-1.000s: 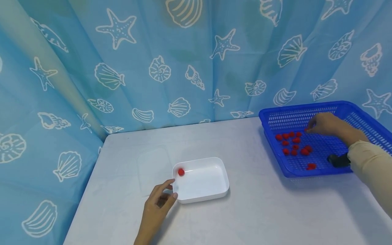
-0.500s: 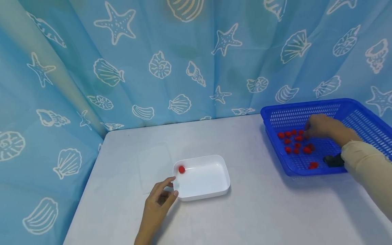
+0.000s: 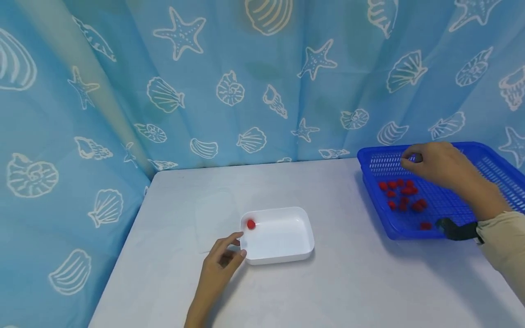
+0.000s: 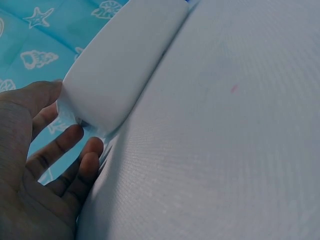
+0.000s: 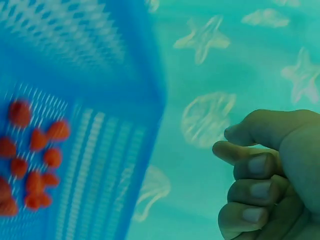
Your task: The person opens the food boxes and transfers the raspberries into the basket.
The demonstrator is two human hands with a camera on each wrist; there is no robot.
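A white rectangular dish (image 3: pixel 283 255) stands on the table with one red berry (image 3: pixel 251 224) in its far left corner. My left hand (image 3: pixel 221 262) holds the dish's left end, thumb by the near corner and fingertips against the end wall; the left wrist view shows this grip from below the rim. At the right, a blue slotted basket (image 3: pixel 393 231) has several small red berries (image 3: pixel 404 191) on its floor. My right hand (image 3: pixel 445 166) hovers above the basket, fingers curled and thumb meeting the index finger. No berry shows between those fingers in the right wrist view.
A clear, flat lid (image 3: pixel 217 214) lies left of the dish. The white cloth-covered table (image 3: pixel 328 291) spans the foreground. A blue shell-patterned curtain (image 3: pixel 266 68) hangs behind it. A black wrist mount (image 3: pixel 457 230) on the right sleeve overlaps the basket's front edge.
My right hand has risen from among the berries; the red berry seen at its fingertips one second ago no longer shows there. The left hand stays at the dish. The whole view has shifted slightly.
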